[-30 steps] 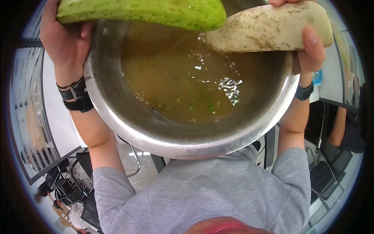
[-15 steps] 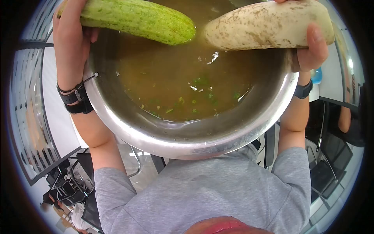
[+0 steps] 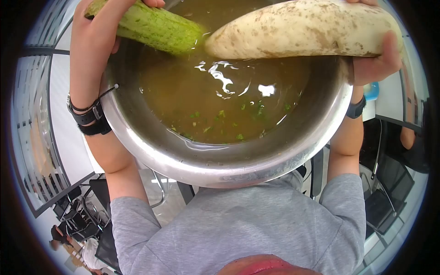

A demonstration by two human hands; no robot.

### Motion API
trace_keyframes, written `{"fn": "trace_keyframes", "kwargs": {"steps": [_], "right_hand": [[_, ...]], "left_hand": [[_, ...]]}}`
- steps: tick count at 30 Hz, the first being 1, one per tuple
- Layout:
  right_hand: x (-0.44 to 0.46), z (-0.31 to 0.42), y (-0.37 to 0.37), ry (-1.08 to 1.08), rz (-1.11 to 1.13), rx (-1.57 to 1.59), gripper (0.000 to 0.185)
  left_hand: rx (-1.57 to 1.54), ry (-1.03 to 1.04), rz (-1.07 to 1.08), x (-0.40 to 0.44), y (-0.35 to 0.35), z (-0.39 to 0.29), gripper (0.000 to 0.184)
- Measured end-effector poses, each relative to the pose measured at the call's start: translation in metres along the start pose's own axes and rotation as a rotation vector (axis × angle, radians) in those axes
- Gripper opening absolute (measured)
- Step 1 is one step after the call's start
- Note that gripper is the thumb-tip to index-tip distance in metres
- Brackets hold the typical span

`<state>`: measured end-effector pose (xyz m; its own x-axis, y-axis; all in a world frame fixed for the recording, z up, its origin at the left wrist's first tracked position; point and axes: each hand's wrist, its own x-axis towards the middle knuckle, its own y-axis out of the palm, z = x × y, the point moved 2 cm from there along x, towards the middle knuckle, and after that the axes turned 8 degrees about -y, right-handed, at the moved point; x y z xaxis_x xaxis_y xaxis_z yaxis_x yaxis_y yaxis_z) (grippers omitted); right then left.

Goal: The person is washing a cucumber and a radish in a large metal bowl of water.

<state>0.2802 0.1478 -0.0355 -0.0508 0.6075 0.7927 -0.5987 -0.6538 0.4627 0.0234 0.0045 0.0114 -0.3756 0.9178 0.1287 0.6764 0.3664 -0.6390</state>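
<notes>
My left hand (image 3: 98,32) is wrapped round a mottled green zucchini (image 3: 160,30), whose far end dips into the water. In my right hand (image 3: 382,59) is a large daikon radish (image 3: 298,31), white with brown dirt stains, its tapered tip touching the water near the zucchini's end. Both vegetables lie over a wide steel basin (image 3: 229,174). Cloudy brown water (image 3: 206,91) fills part of the basin, with small green bits and ripples in it. The fingers of both hands are partly cut off by the top of the view.
Black chairs (image 3: 385,201) stand on the right, and more chairs (image 3: 85,224) at the lower left. White table surfaces (image 3: 68,123) flank the basin. Another person (image 3: 91,252) is far off at the lower left; a blue object (image 3: 372,90) sits at the right.
The zucchini has tilted down, its end going into the water. The daikon has shifted left, its tip closer to the zucchini. Ripples and bright reflections have spread on the water.
</notes>
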Motion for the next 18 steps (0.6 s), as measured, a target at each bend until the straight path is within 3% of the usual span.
{"fn": "trace_keyframes", "kwargs": {"steps": [1, 8, 11, 13, 16, 18], "right_hand": [[-0.001, 0.000, 0.002, -0.114, -0.064, 0.003, 0.041], [0.000, 0.002, -0.002, -0.119, -0.059, -0.060, 0.034], [0.002, 0.004, 0.000, -0.110, -0.052, -0.014, 0.040], [0.003, 0.006, -0.004, 0.097, 0.028, -0.001, 0.051], [0.002, -0.006, -0.011, -0.057, 0.105, -0.081, 0.062], [0.000, -0.005, -0.007, -0.042, 0.102, -0.062, 0.063]], "left_hand": [[-0.011, -0.009, -0.012, -0.001, 0.002, -0.002, 0.032], [-0.076, -0.043, -0.034, -0.004, 0.006, -0.004, 0.032], [-0.097, -0.044, -0.021, -0.004, 0.006, -0.003, 0.031], [-0.087, -0.029, -0.019, -0.004, 0.005, -0.003, 0.030], [-0.113, -0.013, -0.016, -0.003, 0.006, 0.000, 0.030], [-0.151, -0.010, -0.015, -0.002, 0.005, 0.001, 0.030]]}}
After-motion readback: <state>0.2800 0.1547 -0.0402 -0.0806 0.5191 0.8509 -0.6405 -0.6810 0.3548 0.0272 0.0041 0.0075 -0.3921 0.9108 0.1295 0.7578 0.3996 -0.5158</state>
